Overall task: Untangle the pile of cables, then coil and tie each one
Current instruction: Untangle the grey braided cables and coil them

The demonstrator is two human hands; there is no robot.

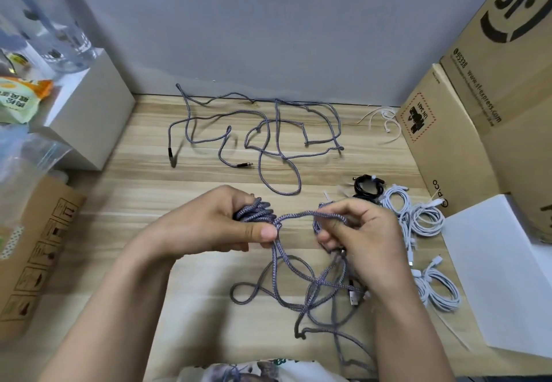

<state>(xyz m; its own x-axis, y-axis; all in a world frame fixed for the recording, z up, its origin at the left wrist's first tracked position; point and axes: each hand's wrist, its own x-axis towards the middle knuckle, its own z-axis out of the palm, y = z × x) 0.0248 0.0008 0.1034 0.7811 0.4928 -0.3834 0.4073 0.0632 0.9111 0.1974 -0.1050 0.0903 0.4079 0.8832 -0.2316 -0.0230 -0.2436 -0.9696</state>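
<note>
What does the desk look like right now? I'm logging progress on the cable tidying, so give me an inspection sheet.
Surface: wooden desk, light wood grain.
Job's things: braided cable being coiled; second braided cable loose at the back.
Clutter: white box, snack bag.
Hands: left hand grips the coiled loops; right hand pinches the strand.
Cables: white coils and black coil bundled at right.
Surroundings: cardboard boxes, grey wall.

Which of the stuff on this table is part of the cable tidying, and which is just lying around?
Part of the job:
- grey braided cable, gripped by left hand and right hand
- loose grey cable
- coiled white cables
- coiled black cable
- white ties

Just lying about:
- cardboard boxes
- snack packet
- white box
</note>
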